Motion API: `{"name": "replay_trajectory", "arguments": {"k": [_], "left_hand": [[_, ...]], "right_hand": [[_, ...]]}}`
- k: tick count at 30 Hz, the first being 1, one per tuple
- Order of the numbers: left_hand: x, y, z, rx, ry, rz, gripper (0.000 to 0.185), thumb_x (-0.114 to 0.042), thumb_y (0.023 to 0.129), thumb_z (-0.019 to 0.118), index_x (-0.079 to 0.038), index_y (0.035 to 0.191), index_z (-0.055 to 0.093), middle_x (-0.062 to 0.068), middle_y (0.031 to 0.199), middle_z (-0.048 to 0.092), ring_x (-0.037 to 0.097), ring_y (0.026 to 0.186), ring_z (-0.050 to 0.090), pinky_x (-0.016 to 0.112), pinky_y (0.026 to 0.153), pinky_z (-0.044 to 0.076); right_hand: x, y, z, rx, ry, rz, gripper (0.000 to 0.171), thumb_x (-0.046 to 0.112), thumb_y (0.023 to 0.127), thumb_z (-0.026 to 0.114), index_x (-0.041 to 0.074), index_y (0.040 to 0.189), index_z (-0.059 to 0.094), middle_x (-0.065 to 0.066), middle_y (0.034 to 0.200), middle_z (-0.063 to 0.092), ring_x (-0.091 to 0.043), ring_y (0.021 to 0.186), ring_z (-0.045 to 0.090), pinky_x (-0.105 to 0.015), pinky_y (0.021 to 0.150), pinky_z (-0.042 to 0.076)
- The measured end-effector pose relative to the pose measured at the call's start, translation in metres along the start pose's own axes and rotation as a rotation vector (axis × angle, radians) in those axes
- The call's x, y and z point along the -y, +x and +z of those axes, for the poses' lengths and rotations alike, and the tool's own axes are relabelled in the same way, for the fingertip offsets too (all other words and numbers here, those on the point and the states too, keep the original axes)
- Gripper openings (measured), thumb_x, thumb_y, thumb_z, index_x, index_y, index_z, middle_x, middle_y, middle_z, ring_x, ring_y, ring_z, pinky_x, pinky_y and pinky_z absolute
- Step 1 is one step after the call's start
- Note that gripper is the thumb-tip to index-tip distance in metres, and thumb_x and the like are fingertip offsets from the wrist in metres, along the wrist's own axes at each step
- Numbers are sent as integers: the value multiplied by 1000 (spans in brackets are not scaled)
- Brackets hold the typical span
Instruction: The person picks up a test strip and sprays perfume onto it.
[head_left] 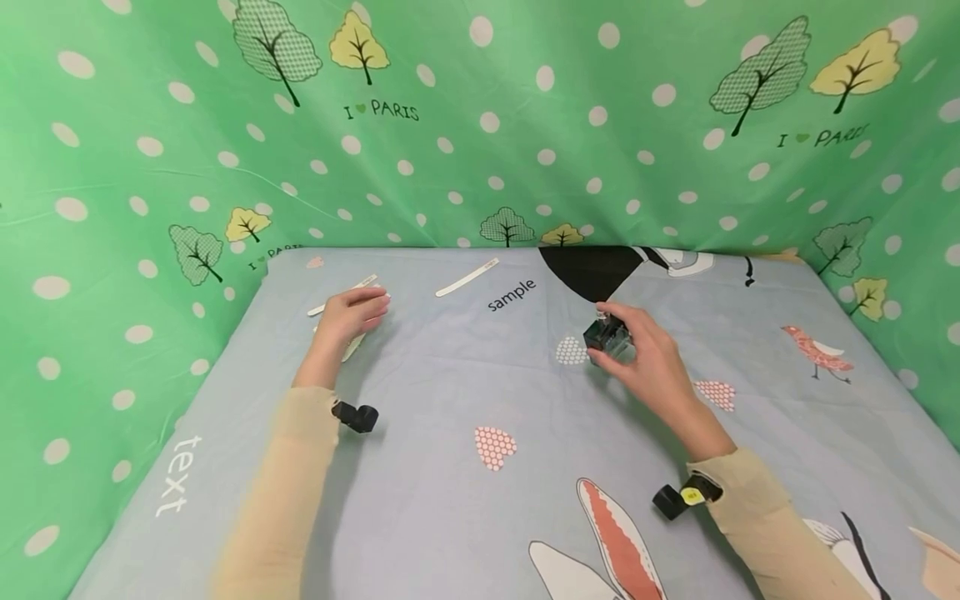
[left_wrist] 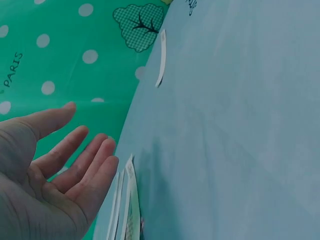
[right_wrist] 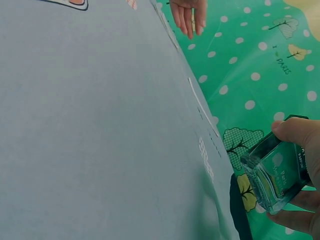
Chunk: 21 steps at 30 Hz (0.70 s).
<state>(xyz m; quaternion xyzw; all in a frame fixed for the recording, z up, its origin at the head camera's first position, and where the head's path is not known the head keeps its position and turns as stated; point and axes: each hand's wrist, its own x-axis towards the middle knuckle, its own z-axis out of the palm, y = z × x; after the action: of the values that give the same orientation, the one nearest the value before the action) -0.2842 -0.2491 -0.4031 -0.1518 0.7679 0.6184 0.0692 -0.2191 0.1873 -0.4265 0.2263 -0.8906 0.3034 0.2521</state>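
The right hand (head_left: 654, 360) grips a square glass perfume bottle (head_left: 606, 337) by its flat sides. It looks smooth, rigid, breakable. The left hand (head_left: 354, 313) lies open over paper strips (head_left: 352, 345) near the table's far-left corner.

Both arms reach forward in pale beige sleeves, each with a small black camera strapped at the wrist. The left hand (head_left: 352, 315) lies out ahead on the left, fingers straight and relaxed, held close together — the left wrist view shows the palm open, thumb spread apart from the other fingers (left_wrist: 82, 165). The right hand (head_left: 648, 357) is further toward the middle, back of the hand up, its fingers curled in a grip; in the right wrist view the thumb (right_wrist: 295, 131) presses from above and the fingers wrap from below.
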Motion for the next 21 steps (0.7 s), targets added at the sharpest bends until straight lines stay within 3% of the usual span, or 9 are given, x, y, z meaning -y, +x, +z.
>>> {"name": "replay_trajectory", "arguments": {"k": [5, 9, 13, 21], "left_hand": [[6, -5, -12, -21, 55, 2, 52, -26, 98, 64, -6, 144, 51, 13, 142, 55, -2, 98, 63, 31, 109, 50], [10, -11, -22, -42, 99, 16, 52, -25, 96, 66, -2, 141, 53, -3, 112, 66, -6, 87, 64, 21, 96, 56], [17, -16, -33, -41, 84, 32, 53, -22, 96, 67, 2, 140, 52, -21, 84, 64, -7, 81, 66, 16, 84, 59], [30, -24, -48, -49, 82, 6, 56, -23, 95, 67, 1, 143, 50, -19, 91, 63, -9, 84, 64, 14, 86, 57]], "right_hand": [[0, 0, 1, 0, -1, 7, 69, 16, 77, 87, 17, 138, 54, -13, 128, 63, -27, 109, 62, -44, 76, 56], [0, 0, 2, 1, -2, 11, 69, 16, 77, 87, 17, 138, 54, -13, 129, 63, -27, 111, 62, -45, 77, 56], [0, 0, 3, 1, -6, 14, 70, 17, 77, 87, 18, 139, 54, -12, 129, 63, -26, 109, 62, -44, 75, 56], [-1, 0, 4, -5, 3, 17, 71, 16, 76, 87, 18, 139, 54, -12, 129, 63, -25, 107, 63, -44, 74, 56]]}}
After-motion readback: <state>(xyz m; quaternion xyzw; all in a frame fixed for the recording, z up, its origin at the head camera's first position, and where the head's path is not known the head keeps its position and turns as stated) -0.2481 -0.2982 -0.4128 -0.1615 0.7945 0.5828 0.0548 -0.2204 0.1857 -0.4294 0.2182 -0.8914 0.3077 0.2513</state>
